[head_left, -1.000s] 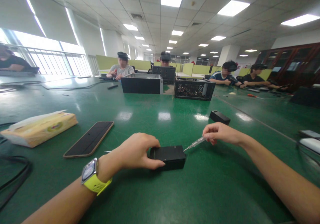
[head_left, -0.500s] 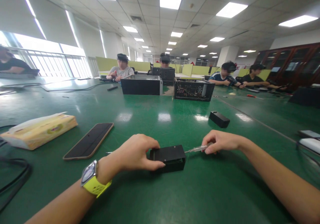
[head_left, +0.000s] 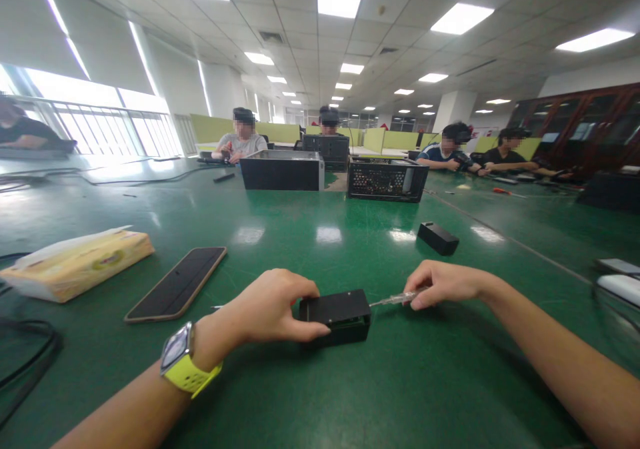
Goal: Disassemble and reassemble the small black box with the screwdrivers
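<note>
A small black box (head_left: 336, 315) lies on the green table (head_left: 350, 382) in front of me. My left hand (head_left: 267, 305), with a yellow-strapped watch (head_left: 180, 362) on its wrist, is closed round the box's left end. My right hand (head_left: 443, 282) pinches a clear-handled screwdriver (head_left: 397, 297), held almost level, with its tip at the box's right end.
A phone (head_left: 177, 282) lies face up to the left, a tissue pack (head_left: 75, 262) beyond it, black cables (head_left: 25, 355) at the far left. A second small black box (head_left: 438, 238) sits further back. Two computer cases (head_left: 283, 169) stand mid-table. Several people sit at the far side.
My right hand dropped closer to the table and brought the screwdriver from a slant to nearly level against the box's right end. The left hand and the box stayed put.
</note>
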Demonstrator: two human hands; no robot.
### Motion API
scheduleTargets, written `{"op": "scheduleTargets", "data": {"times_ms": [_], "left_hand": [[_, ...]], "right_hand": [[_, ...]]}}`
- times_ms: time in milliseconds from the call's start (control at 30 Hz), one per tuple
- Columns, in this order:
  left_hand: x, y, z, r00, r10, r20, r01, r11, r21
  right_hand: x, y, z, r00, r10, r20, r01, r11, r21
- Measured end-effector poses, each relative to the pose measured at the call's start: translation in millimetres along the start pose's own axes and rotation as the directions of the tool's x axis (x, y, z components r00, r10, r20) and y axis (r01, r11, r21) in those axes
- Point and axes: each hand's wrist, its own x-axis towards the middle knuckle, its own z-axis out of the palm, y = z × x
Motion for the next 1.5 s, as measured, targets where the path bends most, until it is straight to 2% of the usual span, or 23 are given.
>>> {"op": "scheduleTargets", "data": {"times_ms": [167, 433, 767, 1133, 1400, 1500], "left_hand": [[1, 2, -1.8, 1.000, -0.003, 0.002, 0.003, 1.000, -0.008], [0, 0, 0.2, 1.000, -0.003, 0.004, 0.003, 1.000, 0.006], [0, 4, -5.2, 0.999, 0.020, -0.043, -0.019, 1.000, 0.002], [0, 4, -2.1, 1.000, 0.003, -0.011, -0.002, 1.000, 0.017], [2, 3, -1.4, 1.000, -0.004, -0.004, 0.004, 1.000, 0.004], [2, 4, -3.0, 1.000, 0.006, -0.025, -0.006, 1.000, -0.013]], "right_hand": [[-7, -2, -6, 1.000, 0.007, -0.001, -0.007, 1.000, 0.005], [3, -16, 13, 0.996, -0.087, -0.002, 0.087, 0.996, 0.003], [12, -17, 25, 0.996, -0.089, -0.027, 0.088, 0.995, -0.047], [-6, -13, -1, 0.995, -0.076, -0.058, 0.072, 0.994, -0.081], [10, -29, 31, 0.990, -0.135, -0.040, 0.132, 0.988, -0.077], [11, -25, 30, 0.992, -0.124, -0.029, 0.121, 0.989, -0.088]]}}
